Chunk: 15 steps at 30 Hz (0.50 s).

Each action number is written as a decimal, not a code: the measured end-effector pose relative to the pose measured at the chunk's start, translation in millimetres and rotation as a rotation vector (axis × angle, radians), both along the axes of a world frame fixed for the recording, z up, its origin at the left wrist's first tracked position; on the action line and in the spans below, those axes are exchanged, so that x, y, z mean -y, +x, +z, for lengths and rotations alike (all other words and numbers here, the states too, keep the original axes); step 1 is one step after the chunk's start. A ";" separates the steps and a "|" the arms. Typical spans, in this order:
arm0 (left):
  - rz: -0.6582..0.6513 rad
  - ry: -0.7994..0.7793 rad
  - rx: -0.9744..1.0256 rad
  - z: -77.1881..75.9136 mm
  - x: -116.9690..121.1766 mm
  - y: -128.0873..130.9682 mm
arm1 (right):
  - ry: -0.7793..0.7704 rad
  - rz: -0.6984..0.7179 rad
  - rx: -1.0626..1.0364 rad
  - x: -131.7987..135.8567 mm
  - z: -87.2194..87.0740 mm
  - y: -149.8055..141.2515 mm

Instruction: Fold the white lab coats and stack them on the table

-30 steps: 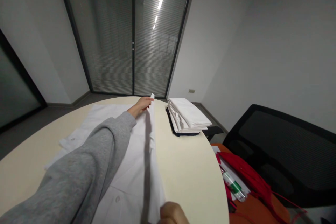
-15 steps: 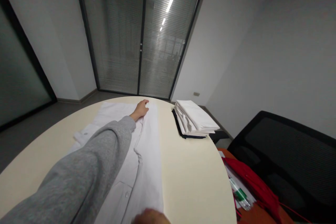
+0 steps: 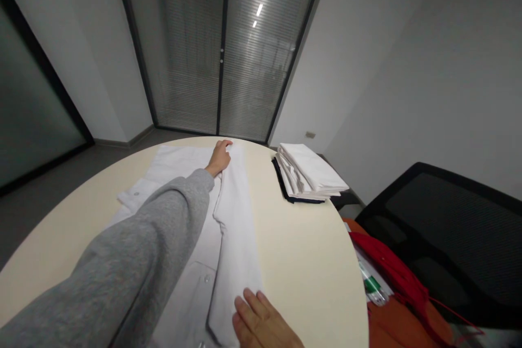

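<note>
So my right hand (image 3: 265,322) is down at the near end, fingers straight and side by side, not gripping anything, lying over the right edge of a white button-up garment (image 3: 240,239). My left hand (image 3: 220,156) is way out at the far end of the same garment, resting on it just left of its far right corner; thumb and forefinger look spread, but I honestly can't tell if it's pinching any fabric. The cloth runs between both hands, with a long strip turned over along its right side, a button (image 3: 207,278) showing left of that strip. My grey sleeve (image 3: 163,239) lies right across the view and hides a big chunk of the left half. All this is on a round cream table (image 3: 302,250). Over on the far right of it there's a stack of folded white cloth (image 3: 312,168) on something flat and black (image 3: 308,200), well apart from my right hand. Past the table's right edge is a black mesh chair (image 3: 444,228) with an orange seat, holding a red item (image 3: 391,263) and a clear bottle with a green label (image 3: 373,285), print too small to read. Beyond the far edge: dark-framed glass panels with blinds (image 3: 187,65).
</note>
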State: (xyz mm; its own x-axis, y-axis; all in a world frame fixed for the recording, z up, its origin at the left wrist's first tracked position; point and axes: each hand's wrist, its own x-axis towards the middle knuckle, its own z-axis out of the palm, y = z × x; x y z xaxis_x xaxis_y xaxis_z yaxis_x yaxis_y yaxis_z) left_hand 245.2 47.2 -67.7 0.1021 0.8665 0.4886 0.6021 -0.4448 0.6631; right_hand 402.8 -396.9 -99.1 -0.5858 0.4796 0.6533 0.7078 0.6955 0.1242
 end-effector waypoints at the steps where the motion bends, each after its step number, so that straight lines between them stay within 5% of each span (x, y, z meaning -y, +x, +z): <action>1: 0.002 -0.003 -0.007 -2.0 0.7 -1.2 | -0.014 -0.013 0.011 2.7 4.7 3.5; 8: 0.131 -0.033 -0.029 -7.8 2.0 -8.5 | -0.073 -0.017 0.116 18.0 33.6 13.4; 15: 0.185 -0.048 -0.109 -9.1 2.8 -14.0 | -0.018 0.004 0.017 13.5 28.7 1.9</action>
